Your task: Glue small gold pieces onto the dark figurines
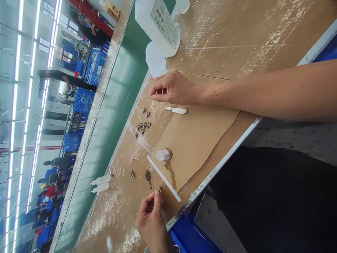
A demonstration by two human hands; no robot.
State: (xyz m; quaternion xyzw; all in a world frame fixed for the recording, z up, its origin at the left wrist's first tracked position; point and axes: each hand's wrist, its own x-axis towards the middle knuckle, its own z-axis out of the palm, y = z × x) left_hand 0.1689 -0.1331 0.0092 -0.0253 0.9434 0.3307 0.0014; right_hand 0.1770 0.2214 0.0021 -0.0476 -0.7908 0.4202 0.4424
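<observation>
The view is turned on its side. My left hand [152, 214], lower in the picture, pinches a small gold-coloured metal piece [159, 189] between thumb and forefinger. Higher up, my right hand [175, 88] has its thumb and fingertips pressed together over the table; whatever they hold is too small to make out. Close below it lies a white-handled pointed tool [179, 110] on a brown cardboard sheet [200, 137]. Several small blue-and-gold pieces [144, 125] stand in a group. A pile of small dark bits [148, 175] and a blue-and-gold cluster [132, 174] sit near my left hand.
A small clear cup [163, 155] stands on the cardboard beside a wet stain. A white strip [164, 179] lies along its edge. A large labelled jug [160, 26] and two white squeeze bottles [100, 183] are on the table [223, 42]. People and blue crates [83, 100] appear beyond.
</observation>
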